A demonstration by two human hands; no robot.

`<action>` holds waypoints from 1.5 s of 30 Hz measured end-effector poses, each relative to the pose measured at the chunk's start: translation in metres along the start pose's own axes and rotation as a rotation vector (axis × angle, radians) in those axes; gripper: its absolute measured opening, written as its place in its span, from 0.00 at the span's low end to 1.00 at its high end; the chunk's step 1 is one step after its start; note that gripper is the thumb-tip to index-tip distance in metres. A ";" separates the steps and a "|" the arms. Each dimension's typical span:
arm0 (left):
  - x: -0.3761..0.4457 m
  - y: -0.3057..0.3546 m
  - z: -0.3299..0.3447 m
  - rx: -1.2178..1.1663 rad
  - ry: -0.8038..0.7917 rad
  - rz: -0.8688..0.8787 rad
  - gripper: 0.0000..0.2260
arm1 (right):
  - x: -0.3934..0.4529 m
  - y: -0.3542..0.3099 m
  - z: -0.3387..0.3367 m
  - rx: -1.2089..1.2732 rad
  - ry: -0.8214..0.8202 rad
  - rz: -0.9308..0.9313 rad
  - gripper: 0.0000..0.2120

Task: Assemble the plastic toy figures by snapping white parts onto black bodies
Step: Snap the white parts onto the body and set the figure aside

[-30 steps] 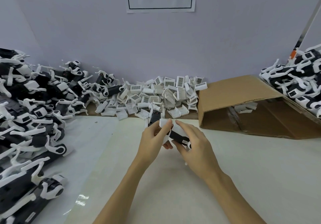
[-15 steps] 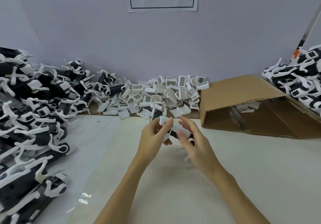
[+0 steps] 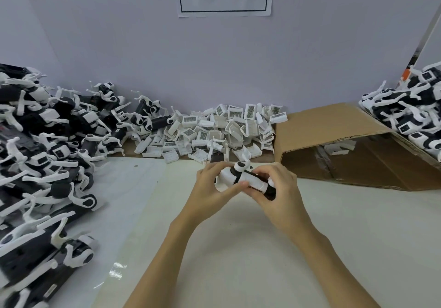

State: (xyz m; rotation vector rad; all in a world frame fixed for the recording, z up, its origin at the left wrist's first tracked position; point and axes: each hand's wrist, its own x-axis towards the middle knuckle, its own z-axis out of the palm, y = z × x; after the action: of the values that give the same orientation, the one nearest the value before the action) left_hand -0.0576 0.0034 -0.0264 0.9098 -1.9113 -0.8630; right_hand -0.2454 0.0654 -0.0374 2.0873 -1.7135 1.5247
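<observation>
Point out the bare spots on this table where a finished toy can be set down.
Bare tabletop lies right of the hands, below the cardboard box. A narrower strip lies between the left toy pile and the forearms. The back edge is crowded with white parts.

Bare tabletop (image 3: 238, 248) between toy piles (image 3: 43, 164)

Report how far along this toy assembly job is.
Done, by the look of it: a heap of black-and-white figures at the far right. In hand: the left hand and right hand both grip one figure with white parts on its black body. Left: a big pile of figures on the left and loose white parts by the wall.
</observation>
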 end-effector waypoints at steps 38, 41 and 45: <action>0.002 0.017 0.010 -0.381 0.020 -0.118 0.14 | -0.003 -0.007 0.003 -0.094 0.065 0.042 0.21; 0.003 0.015 0.003 -0.466 -0.011 -0.155 0.19 | -0.003 -0.002 -0.001 0.185 0.042 0.139 0.18; 0.003 0.013 0.009 -0.433 -0.012 -0.114 0.14 | -0.003 -0.001 0.001 0.398 -0.033 0.245 0.23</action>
State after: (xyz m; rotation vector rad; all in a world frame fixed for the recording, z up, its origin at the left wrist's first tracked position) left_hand -0.0703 0.0095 -0.0181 0.7515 -1.6010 -1.2900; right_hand -0.2439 0.0673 -0.0395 2.1377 -1.8626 2.0638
